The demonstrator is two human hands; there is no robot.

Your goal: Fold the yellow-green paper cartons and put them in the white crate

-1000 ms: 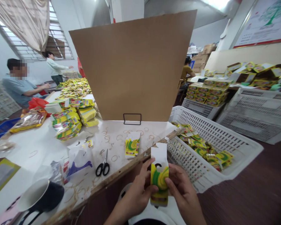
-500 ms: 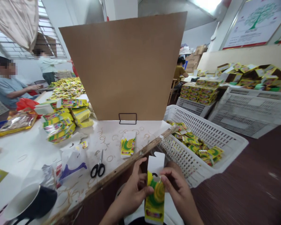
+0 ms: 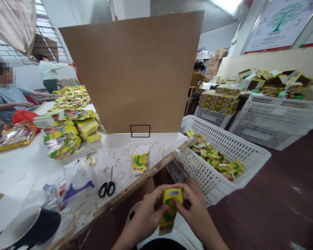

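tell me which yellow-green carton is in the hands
The carton with its barcode end up, pinched between the left hand and right hand. A second carton lies flat on the table by the scissors; more lie in the white basket.

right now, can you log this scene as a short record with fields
setting: packing workshop, other people at far left and back
left hand: grips the yellow-green carton from its left side
right hand: pinches the carton's top, barcode end up
carton position: over the lap, below the table edge
on table: scissors, flat cartons, stacked packets, dark mug
right of table: white basket with loose yellow packs inside
behind: brown cardboard sheet standing upright
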